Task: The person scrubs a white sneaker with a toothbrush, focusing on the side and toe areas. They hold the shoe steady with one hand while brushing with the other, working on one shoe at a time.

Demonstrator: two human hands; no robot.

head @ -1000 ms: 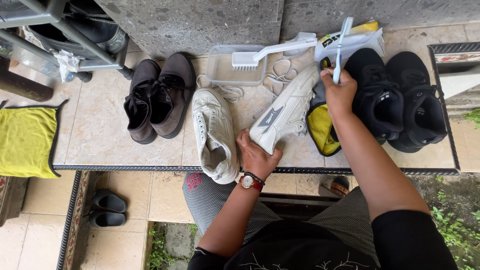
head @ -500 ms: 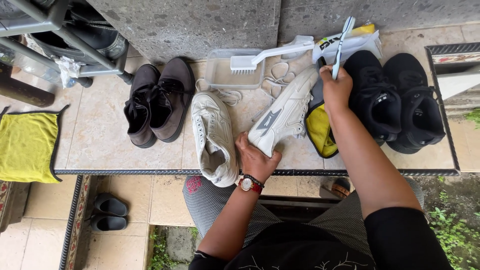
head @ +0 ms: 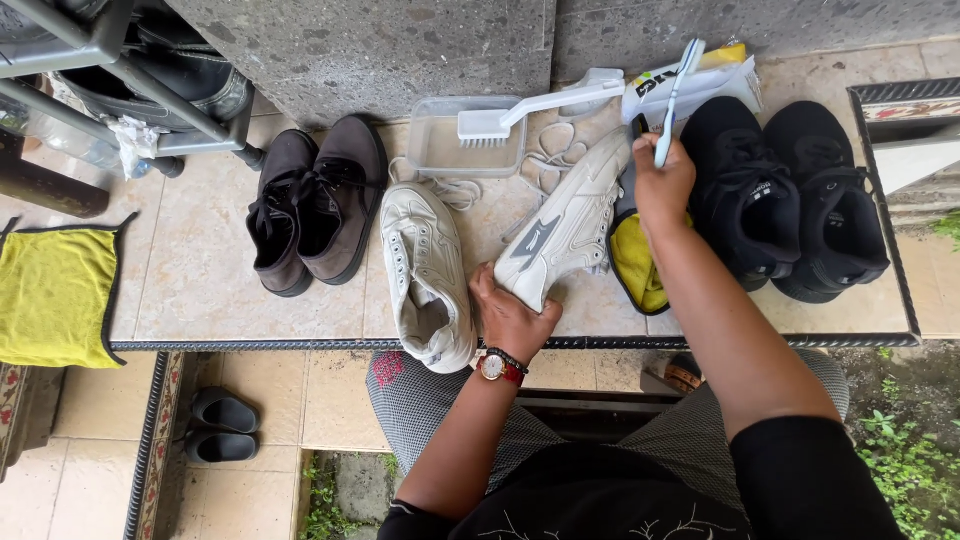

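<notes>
My left hand (head: 512,318) grips the heel end of a white sneaker (head: 570,222) that lies tipped on its side on the tiled ledge (head: 210,290). My right hand (head: 663,185) holds a thin blue-and-white toothbrush (head: 678,88) upright by its handle, just right of that sneaker's toe. A second white sneaker (head: 425,275) stands upright left of my left hand, its loose white laces (head: 545,160) lying behind it. A yellow cloth (head: 636,265) is bunched under my right wrist.
A clear plastic tub (head: 445,150) with a white scrub brush (head: 535,108) across it sits by the stone wall. Brown shoes (head: 315,205) stand at left, black sneakers (head: 790,200) at right. A yellow towel (head: 55,295) lies far left. Black sandals (head: 222,427) are on the floor below.
My right hand with the toothbrush has shifted slightly down and left toward the tipped sneaker. My left hand keeps its grip on the sneaker.
</notes>
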